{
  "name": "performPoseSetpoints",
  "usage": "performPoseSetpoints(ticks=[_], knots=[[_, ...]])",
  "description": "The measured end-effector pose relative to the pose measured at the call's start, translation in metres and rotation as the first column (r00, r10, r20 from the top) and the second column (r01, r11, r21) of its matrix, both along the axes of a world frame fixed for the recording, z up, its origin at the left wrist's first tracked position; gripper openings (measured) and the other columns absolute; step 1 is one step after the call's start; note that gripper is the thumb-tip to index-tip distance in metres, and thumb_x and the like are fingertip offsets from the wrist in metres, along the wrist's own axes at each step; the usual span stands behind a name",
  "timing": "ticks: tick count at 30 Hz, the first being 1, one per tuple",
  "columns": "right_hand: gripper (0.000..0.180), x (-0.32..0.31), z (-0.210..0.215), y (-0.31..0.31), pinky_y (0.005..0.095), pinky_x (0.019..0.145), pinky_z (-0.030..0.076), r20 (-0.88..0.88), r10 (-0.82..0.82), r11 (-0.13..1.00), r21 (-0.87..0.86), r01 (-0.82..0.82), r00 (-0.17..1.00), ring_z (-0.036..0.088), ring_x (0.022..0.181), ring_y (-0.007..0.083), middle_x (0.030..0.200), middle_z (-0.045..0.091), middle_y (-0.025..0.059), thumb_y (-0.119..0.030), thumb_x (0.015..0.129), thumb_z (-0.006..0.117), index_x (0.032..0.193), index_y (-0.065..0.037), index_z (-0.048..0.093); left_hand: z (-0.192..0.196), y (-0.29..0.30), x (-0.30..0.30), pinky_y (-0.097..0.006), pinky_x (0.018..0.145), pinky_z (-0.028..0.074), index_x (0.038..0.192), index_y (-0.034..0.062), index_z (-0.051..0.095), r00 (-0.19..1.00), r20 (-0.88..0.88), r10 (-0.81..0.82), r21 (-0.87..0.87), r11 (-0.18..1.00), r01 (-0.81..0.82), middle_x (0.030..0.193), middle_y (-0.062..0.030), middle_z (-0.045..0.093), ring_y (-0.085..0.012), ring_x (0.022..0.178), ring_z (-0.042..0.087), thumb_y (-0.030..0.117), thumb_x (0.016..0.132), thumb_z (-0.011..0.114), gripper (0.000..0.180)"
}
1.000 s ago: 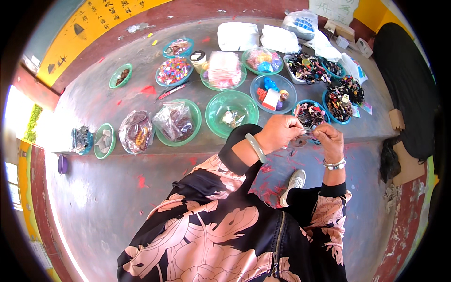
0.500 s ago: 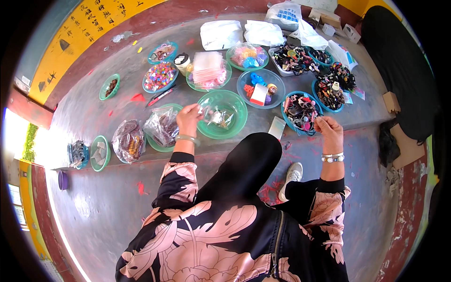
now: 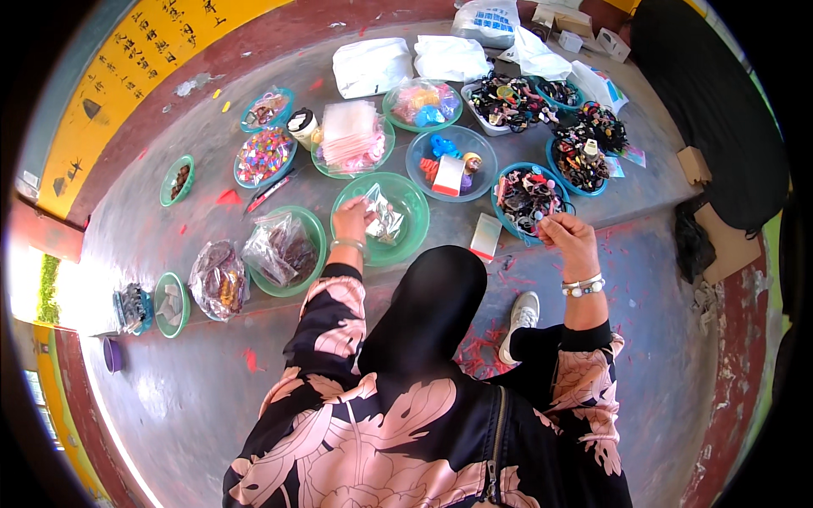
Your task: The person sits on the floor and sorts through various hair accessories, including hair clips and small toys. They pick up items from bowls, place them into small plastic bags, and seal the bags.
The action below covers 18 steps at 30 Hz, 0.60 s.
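Observation:
My left hand point(image 3: 351, 220) is over the left part of a green plastic bowl point(image 3: 412, 190), fingers closed on the edge of a small clear plastic bag point(image 3: 385, 222). Shiny, silvery bits show in or under the bag. My right hand point(image 3: 569, 240) is at the near right rim of a blue bowl point(image 3: 499, 213) heaped with dark hair ties point(image 3: 527, 193). Its thumb and fingertips are pinched together. What they hold, if anything, is too small to tell. A white and red card box point(image 3: 485, 237) lies between the two bowls, by the ledge edge.
Behind stand a clear bowl point(image 3: 418, 185) of small toys, a bowl of clear bags point(image 3: 348, 127), a bowl of colourful beads point(image 3: 264, 156) and more hair ties point(image 3: 584, 158). Bagged brown items point(image 3: 284, 251) sit left. My knee point(image 3: 428, 296) rises near the ledge.
The whole view has shifted slightly. My left hand has moved right over the green bowl, and the clear bag now lies lower in it. My right hand has come closer to the hair-tie bowl.

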State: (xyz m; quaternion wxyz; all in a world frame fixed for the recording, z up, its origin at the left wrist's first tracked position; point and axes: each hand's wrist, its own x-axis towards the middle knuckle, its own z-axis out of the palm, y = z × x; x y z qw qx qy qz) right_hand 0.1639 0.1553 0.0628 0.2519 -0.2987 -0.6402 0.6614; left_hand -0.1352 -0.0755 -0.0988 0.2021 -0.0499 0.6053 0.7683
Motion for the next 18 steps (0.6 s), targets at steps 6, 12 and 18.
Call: performPoseSetpoints(ticks=[6,12,18], knots=[[0.011,-0.006,-0.011,0.005,0.0209,0.058,0.044,0.042,0.051,0.998,0.027,-0.052,0.998,0.054,0.061,0.0088,0.069,0.061,0.0036,-0.011,0.081,0.061,0.08,0.0,0.064,-0.078,0.0,-0.037,-0.029,0.06,0.054,0.106,-0.0087,0.051,0.987,0.029,0.159,-0.139,0.978,-0.154,0.088,-0.0145,0.058,-0.0218,0.071,0.06,0.007,0.079,0.057,0.032],[0.018,-0.004,0.002,0.0,0.0197,0.053,0.038,-0.049,-0.119,0.993,-0.026,0.118,0.992,0.052,0.058,0.0074,0.062,0.058,0.0024,-0.014,0.08,0.062,0.07,0.0,0.062,-0.077,-0.019,0.017,-0.029,0.056,0.05,0.093,-0.0034,0.057,0.989,0.128,0.071,-0.197,0.979,-0.045,0.079,-0.0095,0.06,-0.0182,0.064,0.059,0.015,0.081,0.058,0.022],[0.031,0.011,0.004,0.022,0.0262,0.05,0.037,-0.299,-0.334,0.934,-0.229,0.273,0.894,0.047,0.051,0.0152,0.054,0.049,0.0052,-0.022,0.084,0.057,0.06,-0.005,0.05,0.0,-0.013,0.01,-0.025,0.061,0.044,0.076,0.0037,0.055,0.996,-0.085,0.038,-0.065,0.997,-0.044,0.082,-0.0077,0.061,-0.0138,0.071,0.056,0.027,0.085,0.053,0.025]])
